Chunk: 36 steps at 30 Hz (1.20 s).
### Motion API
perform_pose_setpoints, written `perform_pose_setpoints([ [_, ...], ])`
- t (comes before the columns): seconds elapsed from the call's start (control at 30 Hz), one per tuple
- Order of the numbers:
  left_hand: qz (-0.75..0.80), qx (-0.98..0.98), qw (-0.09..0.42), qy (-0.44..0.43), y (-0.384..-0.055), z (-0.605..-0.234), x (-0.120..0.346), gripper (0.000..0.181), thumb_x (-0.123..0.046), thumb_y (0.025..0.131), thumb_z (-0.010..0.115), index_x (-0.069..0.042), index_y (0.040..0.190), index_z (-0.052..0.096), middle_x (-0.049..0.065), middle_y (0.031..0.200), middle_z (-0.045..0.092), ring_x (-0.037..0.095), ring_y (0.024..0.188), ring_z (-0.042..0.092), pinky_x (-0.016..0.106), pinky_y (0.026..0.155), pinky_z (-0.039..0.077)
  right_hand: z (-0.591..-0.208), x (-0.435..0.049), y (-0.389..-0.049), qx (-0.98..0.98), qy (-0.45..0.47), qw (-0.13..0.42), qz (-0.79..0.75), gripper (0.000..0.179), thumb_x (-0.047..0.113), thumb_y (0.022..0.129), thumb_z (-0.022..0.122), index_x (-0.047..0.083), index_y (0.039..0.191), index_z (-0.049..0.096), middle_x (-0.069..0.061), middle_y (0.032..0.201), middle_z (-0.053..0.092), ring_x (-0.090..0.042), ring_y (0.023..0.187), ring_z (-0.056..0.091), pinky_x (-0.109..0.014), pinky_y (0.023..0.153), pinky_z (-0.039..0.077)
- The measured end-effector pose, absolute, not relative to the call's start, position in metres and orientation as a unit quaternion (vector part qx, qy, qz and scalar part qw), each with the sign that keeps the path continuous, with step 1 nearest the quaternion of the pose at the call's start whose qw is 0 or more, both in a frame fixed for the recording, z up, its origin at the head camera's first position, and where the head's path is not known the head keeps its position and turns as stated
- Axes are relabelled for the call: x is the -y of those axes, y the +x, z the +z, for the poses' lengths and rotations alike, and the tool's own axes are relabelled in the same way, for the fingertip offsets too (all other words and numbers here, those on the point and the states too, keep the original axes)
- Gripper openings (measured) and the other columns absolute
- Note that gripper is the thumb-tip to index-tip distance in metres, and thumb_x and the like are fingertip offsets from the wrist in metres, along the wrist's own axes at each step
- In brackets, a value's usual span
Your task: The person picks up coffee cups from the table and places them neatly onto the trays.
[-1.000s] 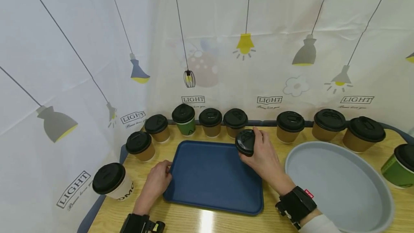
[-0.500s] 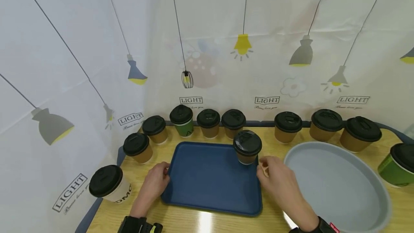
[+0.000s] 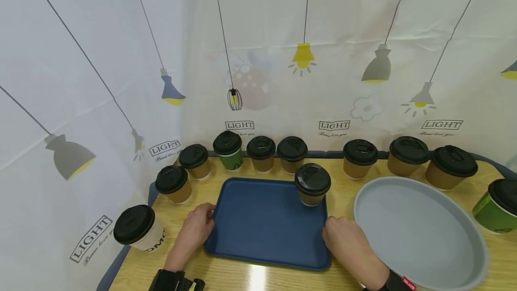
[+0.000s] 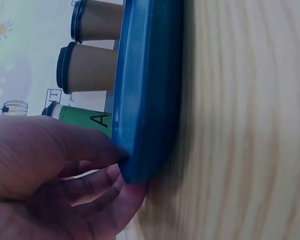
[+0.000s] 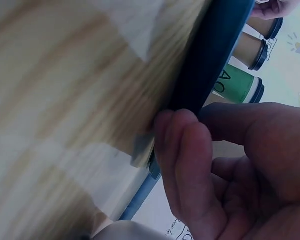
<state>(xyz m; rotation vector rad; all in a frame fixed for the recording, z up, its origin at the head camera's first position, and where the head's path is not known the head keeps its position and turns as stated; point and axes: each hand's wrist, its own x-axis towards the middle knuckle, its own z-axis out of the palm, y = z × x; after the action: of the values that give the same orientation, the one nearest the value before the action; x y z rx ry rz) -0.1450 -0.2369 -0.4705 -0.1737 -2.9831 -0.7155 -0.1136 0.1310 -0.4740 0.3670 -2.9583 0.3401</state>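
A blue rectangular tray [image 3: 262, 223] lies in front of the person in the head view. One lidded brown paper coffee cup [image 3: 313, 184] stands upright at its far right corner. At the tray's left side the left hand [image 3: 196, 227] pinches the edge; in the left wrist view its thumb [image 4: 102, 150] lies over the rim, with the other fingers below. The right hand [image 3: 345, 240] grips the opposite side. In the right wrist view, its fingers [image 5: 190, 150] curl under the tray edge [image 5: 210, 55] and the thumb is on the upper side.
Several brown cups [image 3: 262, 163] and a green cup [image 3: 231, 160], all black-lidded, line the back by the printed curtain [image 3: 274, 71]. A white cup [image 3: 151, 235] stands at left, another green one [image 3: 494, 212] at right. A grey oval tray [image 3: 420, 232] lies near the right hand.
The right hand has let go of the coffee cup, now standing on the blue tray, and moved down to grip the tray's right edge. The tray has shifted slightly right.
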Motion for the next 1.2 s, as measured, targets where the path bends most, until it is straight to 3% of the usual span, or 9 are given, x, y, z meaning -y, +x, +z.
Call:
perform_pose_setpoints([
  [0.23, -0.2, 0.975, 0.04, -0.085, -0.145, -0.472, 0.226, 0.028, 0.009, 0.087, 0.068, 0.009, 0.115, 0.069, 0.011, 0.089, 0.065, 0.027, 0.081, 0.064, 0.046, 0.073, 0.056, -0.47, -0.14, -0.115, 0.988, 0.091, -0.019, 0.127, 0.025, 0.007, 0.092, 0.072, 0.005, 0.07, 0.059, -0.006, 0.058, 0.051, -0.024, 0.052, 0.056, -0.042, 0.048, 0.05],
  [0.43, -0.192, 0.978, 0.011, -0.075, -0.151, -0.466, 0.22, 0.028, 0.002, 0.091, 0.07, 0.007, 0.118, 0.071, 0.01, 0.091, 0.065, 0.025, 0.083, 0.063, 0.043, 0.071, 0.055, -0.468, -0.148, -0.114, 0.988, 0.083, -0.045, 0.126, 0.024, 0.007, 0.094, 0.069, 0.004, 0.072, 0.06, -0.006, 0.06, 0.051, -0.022, 0.052, 0.054, -0.04, 0.049, 0.049],
  [0.6, -0.248, 0.964, 0.056, -0.076, -0.159, -0.451, 0.2, 0.03, -0.007, 0.097, 0.07, 0.003, 0.124, 0.07, 0.017, 0.109, 0.067, 0.03, 0.096, 0.067, 0.046, 0.078, 0.058, -0.468, -0.156, -0.112, 0.987, 0.075, -0.056, 0.128, 0.025, 0.008, 0.095, 0.068, 0.005, 0.072, 0.059, -0.006, 0.06, 0.051, -0.023, 0.052, 0.055, -0.042, 0.05, 0.05],
  [0.73, -0.352, 0.927, 0.071, -0.104, -0.173, -0.439, 0.161, 0.044, -0.015, 0.099, 0.07, 0.003, 0.138, 0.06, 0.019, 0.126, 0.064, 0.033, 0.113, 0.064, 0.047, 0.091, 0.057, -0.469, -0.156, -0.113, 0.987, 0.078, -0.056, 0.131, 0.023, 0.008, 0.095, 0.069, 0.004, 0.074, 0.06, -0.008, 0.061, 0.053, -0.026, 0.054, 0.057, -0.044, 0.05, 0.051],
  [0.9, -0.497, 0.864, 0.006, -0.082, -0.196, -0.442, 0.111, 0.077, -0.034, 0.1, 0.07, -0.002, 0.159, 0.034, 0.02, 0.157, 0.042, 0.038, 0.144, 0.043, 0.05, 0.11, 0.046, -0.471, -0.156, -0.113, 0.987, 0.082, -0.048, 0.132, 0.024, 0.009, 0.094, 0.07, 0.004, 0.074, 0.059, -0.009, 0.062, 0.054, -0.028, 0.055, 0.058, -0.045, 0.051, 0.052],
  [1.0, -0.538, 0.842, -0.016, -0.043, -0.206, -0.45, 0.09, 0.087, -0.04, 0.097, 0.072, -0.004, 0.162, 0.028, 0.019, 0.163, 0.035, 0.038, 0.149, 0.035, 0.054, 0.115, 0.04, -0.473, -0.157, -0.112, 0.986, 0.089, -0.034, 0.134, 0.024, 0.009, 0.093, 0.071, 0.005, 0.072, 0.059, -0.009, 0.061, 0.054, -0.027, 0.054, 0.058, -0.045, 0.05, 0.052],
  [1.2, -0.563, 0.826, -0.007, -0.012, -0.225, -0.467, 0.061, 0.092, -0.037, 0.093, 0.077, 0.0, 0.161, 0.028, 0.022, 0.163, 0.034, 0.039, 0.149, 0.034, 0.055, 0.118, 0.036, -0.475, -0.159, -0.11, 0.986, 0.101, 0.003, 0.135, 0.026, 0.006, 0.09, 0.073, 0.006, 0.069, 0.057, -0.008, 0.058, 0.052, -0.027, 0.051, 0.056, -0.045, 0.048, 0.051],
])
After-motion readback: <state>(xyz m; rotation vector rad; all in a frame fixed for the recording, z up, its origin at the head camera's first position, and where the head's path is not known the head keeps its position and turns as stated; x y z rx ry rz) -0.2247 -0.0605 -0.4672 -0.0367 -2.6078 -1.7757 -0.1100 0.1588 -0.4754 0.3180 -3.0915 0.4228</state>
